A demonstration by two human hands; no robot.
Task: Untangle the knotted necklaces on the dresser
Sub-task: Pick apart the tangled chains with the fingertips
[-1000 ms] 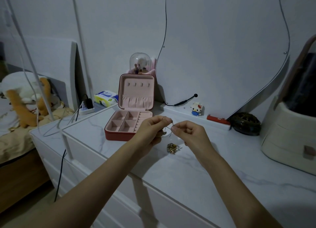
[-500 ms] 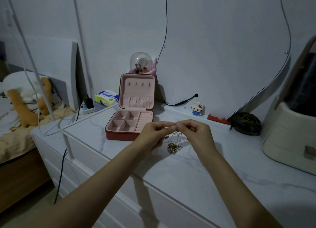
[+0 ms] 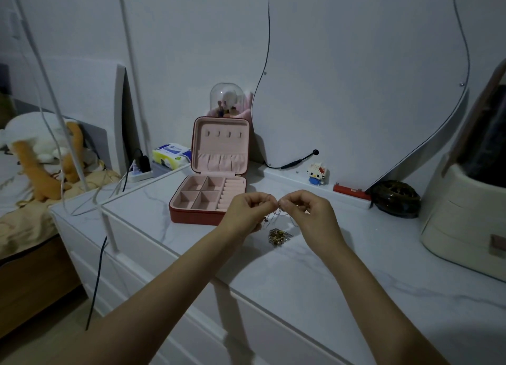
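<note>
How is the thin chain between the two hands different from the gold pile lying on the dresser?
The thin chain is held up in the air, pinched by the left hand and the right hand; the gold pile lies on the dresser, untouched. The thin chain looks silvery and hangs in fine loose loops; the gold pile is yellower and bunched into a compact clump. Whether the two are joined cannot be told. Both are small pieces of jewellery in front of the open box.

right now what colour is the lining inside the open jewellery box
Pale pink lining, with a red outer jewellery box shell; the head view shows it.
</note>
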